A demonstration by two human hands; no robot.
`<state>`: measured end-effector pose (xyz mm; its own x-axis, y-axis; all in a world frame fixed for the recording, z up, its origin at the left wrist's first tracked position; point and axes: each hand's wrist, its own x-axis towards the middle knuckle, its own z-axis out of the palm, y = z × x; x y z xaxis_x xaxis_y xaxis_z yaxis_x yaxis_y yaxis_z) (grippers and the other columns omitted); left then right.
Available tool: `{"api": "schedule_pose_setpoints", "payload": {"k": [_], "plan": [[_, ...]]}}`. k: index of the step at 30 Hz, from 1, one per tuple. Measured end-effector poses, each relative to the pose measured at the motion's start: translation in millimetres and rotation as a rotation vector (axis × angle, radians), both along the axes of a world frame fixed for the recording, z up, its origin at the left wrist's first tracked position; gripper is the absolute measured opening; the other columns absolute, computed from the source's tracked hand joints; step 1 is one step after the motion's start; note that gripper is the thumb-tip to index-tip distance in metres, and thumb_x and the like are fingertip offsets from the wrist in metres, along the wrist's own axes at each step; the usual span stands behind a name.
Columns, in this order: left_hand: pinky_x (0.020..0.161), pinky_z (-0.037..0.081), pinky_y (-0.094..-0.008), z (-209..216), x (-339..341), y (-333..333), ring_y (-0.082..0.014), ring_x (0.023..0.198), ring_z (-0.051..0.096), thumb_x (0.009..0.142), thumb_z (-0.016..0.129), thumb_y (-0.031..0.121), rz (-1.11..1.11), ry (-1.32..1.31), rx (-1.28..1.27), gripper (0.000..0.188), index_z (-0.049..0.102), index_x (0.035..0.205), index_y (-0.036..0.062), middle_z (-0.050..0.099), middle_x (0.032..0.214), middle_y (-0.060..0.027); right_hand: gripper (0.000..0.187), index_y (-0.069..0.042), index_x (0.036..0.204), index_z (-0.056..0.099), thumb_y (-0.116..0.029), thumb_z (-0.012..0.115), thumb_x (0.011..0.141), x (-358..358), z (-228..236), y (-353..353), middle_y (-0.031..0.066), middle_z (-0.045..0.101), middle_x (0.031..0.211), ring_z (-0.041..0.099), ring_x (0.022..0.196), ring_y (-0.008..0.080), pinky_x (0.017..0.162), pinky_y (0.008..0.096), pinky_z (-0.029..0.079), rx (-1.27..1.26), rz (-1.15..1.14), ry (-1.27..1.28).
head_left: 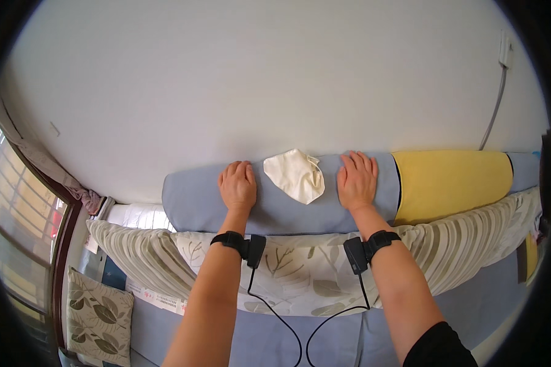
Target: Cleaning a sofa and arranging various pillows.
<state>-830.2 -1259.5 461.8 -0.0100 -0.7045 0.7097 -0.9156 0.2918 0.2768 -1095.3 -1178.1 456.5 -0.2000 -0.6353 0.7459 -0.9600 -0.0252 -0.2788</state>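
My left hand (237,185) lies palm down on the blue-grey back of a sofa (193,196), its fingers stretched over the top toward the wall. Further right, my right hand (357,181) rests flat on the same backrest with its fingers a little apart. Between the two hands lies a shiny cream-white piece of cloth (294,175), creased, with a thin loop at its right edge; it looks like a fabric face mask. Neither hand touches it. A black strapped device sits on each wrist, with a cable running down from it.
A yellow cover (453,183) drapes the backrest on the right. Leaf-patterned and striped cushions (288,266) lean against the front of the backrest. Another leaf cushion (99,318) stands at the lower left, near a window (21,226). A grey cable (494,110) hangs from a wall socket.
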Motion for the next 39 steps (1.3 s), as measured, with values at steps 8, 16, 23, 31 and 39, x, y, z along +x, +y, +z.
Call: {"api": "schedule_pose_setpoints", "payload": {"k": [8,16,23,31,39], "plan": [[0.090,0.036,-0.0370,-4.6,-3.8,2.9,-0.0214,0.099,0.054,0.083,0.050,0.021,0.021,-0.016,-0.034,0.019,0.065,0.091,0.0131,0.061,0.100,-0.0014,0.041,-0.012,0.119,0.054,-0.032,0.054,0.083,39.5,35.6,0.1,0.0104,0.048,0.126,0.042,0.118,0.0305,0.099,0.0511,0.029,-0.024,0.378,-0.074],[0.091,0.036,-0.0372,-8.7,-7.5,-3.4,-0.0225,0.100,0.055,0.082,0.049,0.020,-0.018,0.013,-0.065,0.021,0.066,0.091,0.0121,0.063,0.100,-0.0033,0.037,-0.017,0.113,0.057,-0.032,0.058,0.079,76.0,24.9,-22.1,0.0069,0.055,0.111,0.049,0.105,0.0267,0.089,0.0442,0.038,0.168,0.467,0.238],[0.093,0.035,-0.0361,-10.4,0.3,-3.1,-0.0219,0.101,0.055,0.084,0.047,0.020,-0.015,0.009,-0.055,0.023,0.067,0.091,0.0104,0.063,0.102,-0.0037,0.012,-0.006,0.076,0.064,-0.013,0.055,0.076,-66.7,32.1,-10.0,0.0074,0.060,0.088,0.055,0.089,0.0226,0.078,0.0357,0.046,0.323,0.209,0.425],[0.094,0.035,-0.0354,-7.2,-4.6,1.9,-0.0213,0.101,0.055,0.084,0.046,0.020,0.015,-0.015,-0.037,0.023,0.067,0.092,0.0110,0.063,0.103,-0.0028,0.013,-0.004,0.086,0.060,-0.013,0.052,0.080,-86.5,14.1,18.1,0.0116,0.059,0.087,0.055,0.087,0.0293,0.077,0.0396,0.046,0.142,0.134,0.159],[0.093,0.035,-0.0361,-9.3,-6.5,-3.2,-0.0226,0.102,0.055,0.084,0.046,0.019,-0.016,0.004,-0.062,0.024,0.067,0.092,0.0111,0.063,0.102,-0.0037,0.016,-0.009,0.095,0.055,-0.014,0.050,0.081,79.0,-32.0,56.8,0.0109,0.057,0.083,0.058,0.078,0.0254,0.061,0.0356,0.051,0.306,0.858,0.123]]}}
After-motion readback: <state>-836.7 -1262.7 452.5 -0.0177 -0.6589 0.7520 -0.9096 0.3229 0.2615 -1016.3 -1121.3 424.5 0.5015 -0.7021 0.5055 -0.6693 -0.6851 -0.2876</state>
